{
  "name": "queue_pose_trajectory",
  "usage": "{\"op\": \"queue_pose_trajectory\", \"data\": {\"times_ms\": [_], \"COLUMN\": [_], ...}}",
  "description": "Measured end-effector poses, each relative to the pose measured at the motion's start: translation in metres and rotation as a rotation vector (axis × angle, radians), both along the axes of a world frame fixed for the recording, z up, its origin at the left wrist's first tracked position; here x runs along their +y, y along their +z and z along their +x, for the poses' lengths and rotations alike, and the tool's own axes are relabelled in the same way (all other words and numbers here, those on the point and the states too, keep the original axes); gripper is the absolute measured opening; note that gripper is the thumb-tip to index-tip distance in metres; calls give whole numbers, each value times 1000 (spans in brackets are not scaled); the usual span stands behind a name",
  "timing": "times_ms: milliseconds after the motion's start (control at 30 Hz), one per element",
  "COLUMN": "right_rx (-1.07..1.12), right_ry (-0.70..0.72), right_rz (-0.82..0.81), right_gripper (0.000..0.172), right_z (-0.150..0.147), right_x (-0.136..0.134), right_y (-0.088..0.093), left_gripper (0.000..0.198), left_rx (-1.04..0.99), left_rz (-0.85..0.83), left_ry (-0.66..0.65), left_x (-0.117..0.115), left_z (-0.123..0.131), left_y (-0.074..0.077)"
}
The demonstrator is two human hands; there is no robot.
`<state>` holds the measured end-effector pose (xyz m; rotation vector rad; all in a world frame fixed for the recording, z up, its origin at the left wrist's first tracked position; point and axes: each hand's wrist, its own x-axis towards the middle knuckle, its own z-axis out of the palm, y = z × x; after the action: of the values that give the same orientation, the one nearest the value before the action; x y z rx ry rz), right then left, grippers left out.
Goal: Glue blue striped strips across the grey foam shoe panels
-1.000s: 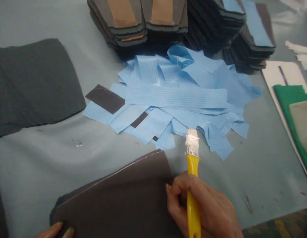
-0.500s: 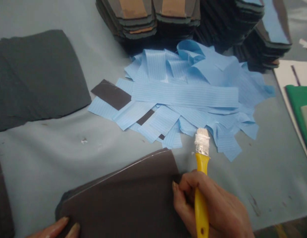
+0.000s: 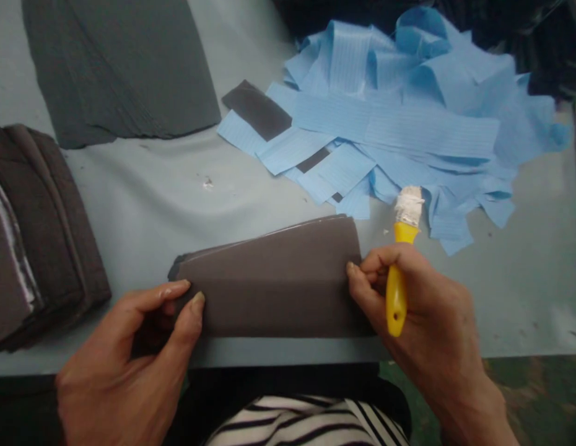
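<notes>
L hand [image 3: 125,353] grip shut on dark foam sheets [image 3: 269,279]; R hand [image 3: 427,310] grips yellow brush [image 3: 396,291], pinches sheets

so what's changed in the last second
The dark sheets came toward the person, near the table's edge; the left hand grips their left end while the right hand, still holding the yellow-handled brush, pinches the right end. The view tipped down. The blue strips and grey sheet stayed put.

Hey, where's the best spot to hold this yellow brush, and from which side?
Take the yellow handle from the near side, as the right hand has it, fingers curled around it. The narrow shaft suits a closed grip and its end points back toward you, while the white-crusted bristle head points away, so it's probably best left alone.
</notes>
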<state>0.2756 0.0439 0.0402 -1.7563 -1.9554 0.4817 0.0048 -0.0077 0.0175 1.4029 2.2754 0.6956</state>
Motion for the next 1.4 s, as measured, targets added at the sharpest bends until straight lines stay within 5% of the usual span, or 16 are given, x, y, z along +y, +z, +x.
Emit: {"op": "queue_pose_trajectory", "data": {"times_ms": [167, 400, 867, 1000, 1167, 1400], "right_rx": [-34, -32, -521, -462, -387, -381], "right_ry": [5, -28, -13, 129, 370, 402], "right_rz": [20, 41, 385, 547, 598, 562], "right_gripper": [13, 13, 27, 7, 17, 17], "right_z": [5, 7, 5, 4, 12, 15], "right_x": [-1, -3, -15, -13, -5, -2], "right_y": [-4, -11, -18, -24, -32, -32], "left_gripper": [25, 27, 19, 15, 14, 15], "left_rx": [-6, -24, -94, -86, -50, 17], "left_rz": [24, 84, 107, 132, 170, 220], "left_ry": [-33, -97, -128, -130, -148, -221], "left_x": [8, 7, 10, 10, 10, 5], "left_z": [9, 3, 3, 4, 3, -4], "left_y": [7, -3, -4, -3, -3, -7]}}
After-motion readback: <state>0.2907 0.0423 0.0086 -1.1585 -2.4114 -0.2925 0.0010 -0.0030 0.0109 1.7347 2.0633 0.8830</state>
